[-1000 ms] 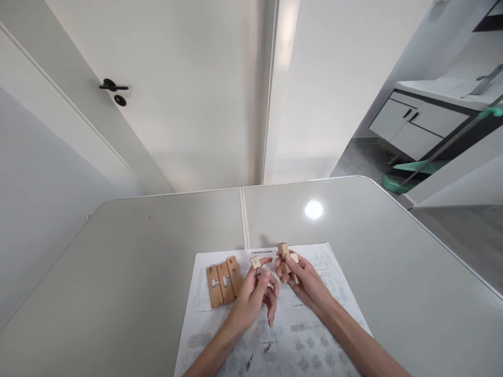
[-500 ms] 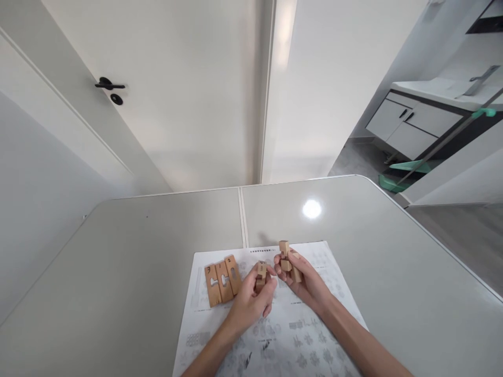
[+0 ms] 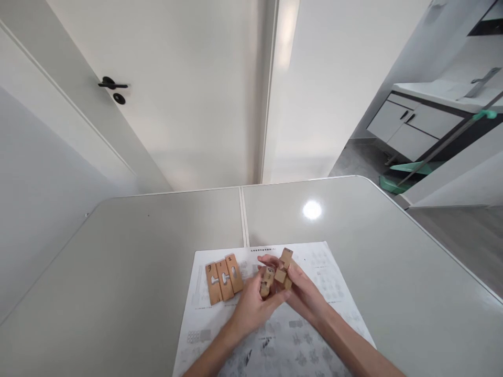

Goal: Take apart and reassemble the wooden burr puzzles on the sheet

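Three flat brown slotted wooden plates (image 3: pixel 226 291) marked 3, 1, 2 sit on a white paper sheet (image 3: pixel 212 315) (print's too tiny to read), grey tabletop (image 3: pixel 118 272), white door (image 3: pixel 196 94) beyond. Left hand (image 3: pixel 251 309) pinches a notched tan wooden block (image 3: pixel 268 276), right hand (image 3: pixel 302 283) pinches a stepped tan wooden cluster (image 3: pixel 280 276) just beside it, over the sheet.

The room is bright, with soft, whitish light. A round white shine (image 3: pixel 312 210) glares on the far part of the worktop (image 3: pixel 98 272), like a lamp's reflection. Behind the worktop, the pale door (image 3: pixel 188 115) has smooth, faint glowing patches, and the panel (image 3: pixel 330 94) next to it has a bright streak. Right of the worktop, the floor (image 3: pixel 463 230) is darker. On the worktop, the paper (image 3: pixel 192 319) has fuzzy small print. Lines lean outward near the edges, so the worktop looks stretched.
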Demonstrator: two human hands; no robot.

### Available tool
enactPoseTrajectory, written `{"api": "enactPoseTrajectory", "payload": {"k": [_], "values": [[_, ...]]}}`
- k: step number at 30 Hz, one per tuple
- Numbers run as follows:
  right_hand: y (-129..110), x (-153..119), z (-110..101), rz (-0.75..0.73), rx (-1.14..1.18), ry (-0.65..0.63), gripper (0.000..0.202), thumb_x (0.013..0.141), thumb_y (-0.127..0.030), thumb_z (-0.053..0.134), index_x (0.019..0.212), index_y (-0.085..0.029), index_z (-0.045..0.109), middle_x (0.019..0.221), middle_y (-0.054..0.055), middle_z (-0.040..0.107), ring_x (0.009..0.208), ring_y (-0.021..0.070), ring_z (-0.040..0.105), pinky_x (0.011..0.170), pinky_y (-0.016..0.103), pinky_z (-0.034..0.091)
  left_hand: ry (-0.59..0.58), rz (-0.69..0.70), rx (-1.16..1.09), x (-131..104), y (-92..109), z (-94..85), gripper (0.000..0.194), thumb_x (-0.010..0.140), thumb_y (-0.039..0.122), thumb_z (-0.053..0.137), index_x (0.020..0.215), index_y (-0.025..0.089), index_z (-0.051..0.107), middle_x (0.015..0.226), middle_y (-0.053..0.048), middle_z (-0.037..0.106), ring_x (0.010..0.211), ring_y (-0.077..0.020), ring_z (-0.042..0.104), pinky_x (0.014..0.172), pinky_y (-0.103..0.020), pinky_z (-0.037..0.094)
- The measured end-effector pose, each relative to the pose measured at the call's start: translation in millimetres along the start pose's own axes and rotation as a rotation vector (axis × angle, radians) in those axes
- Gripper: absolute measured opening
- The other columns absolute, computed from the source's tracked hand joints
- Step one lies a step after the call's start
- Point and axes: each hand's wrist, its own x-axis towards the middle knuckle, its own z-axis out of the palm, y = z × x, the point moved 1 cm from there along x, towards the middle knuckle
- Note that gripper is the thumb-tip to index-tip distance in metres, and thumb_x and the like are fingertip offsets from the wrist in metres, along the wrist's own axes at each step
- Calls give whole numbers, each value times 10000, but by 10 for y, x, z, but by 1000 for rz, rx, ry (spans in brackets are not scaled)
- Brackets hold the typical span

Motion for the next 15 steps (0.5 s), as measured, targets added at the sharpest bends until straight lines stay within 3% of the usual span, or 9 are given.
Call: {"api": "enactPoseTrajectory", "payload": {"k": [4, 8, 11, 15], "values": [[34, -13, 45, -3, 9, -36, 496, 954, -586, 711, 1323, -255, 738, 1523, 118, 589, 1426, 345, 506, 1215, 504, 378, -14, 9, 92, 16, -12, 14, 307, 889, 432, 719, 832, 191, 538, 666, 61, 455, 605, -122, 393, 566, -249, 317], [-10, 1, 20, -45, 22, -27, 417, 959, -562, 713, 1232, -254, 775, 1436, 112, 651, 1422, 348, 508, 1241, 530, 351, -33, 22, 137, 3, 3, 15, 315, 931, 442, 666, 806, 199, 508, 655, 59, 437, 581, -118, 370, 549, -252, 292], [-95, 22, -49, -100, 77, 56, 359, 950, -560, 725, 1120, -255, 807, 1304, 101, 706, 1359, 328, 556, 1256, 525, 348, -48, 17, 118, -16, 11, 11, 277, 953, 434, 646, 867, 197, 532, 660, 65, 430, 568, -110, 354, 538, -246, 282], [-213, 62, -157, -165, 188, 261, 221, 923, -483, 793, 932, -263, 810, 1205, 61, 706, 1232, 263, 611, 1145, 444, 482, -34, 11, 18, -16, -7, 0, 281, 963, 457, 647, 942, 192, 557, 678, 71, 431, 564, -100, 373, 537, -231, 318]]}}
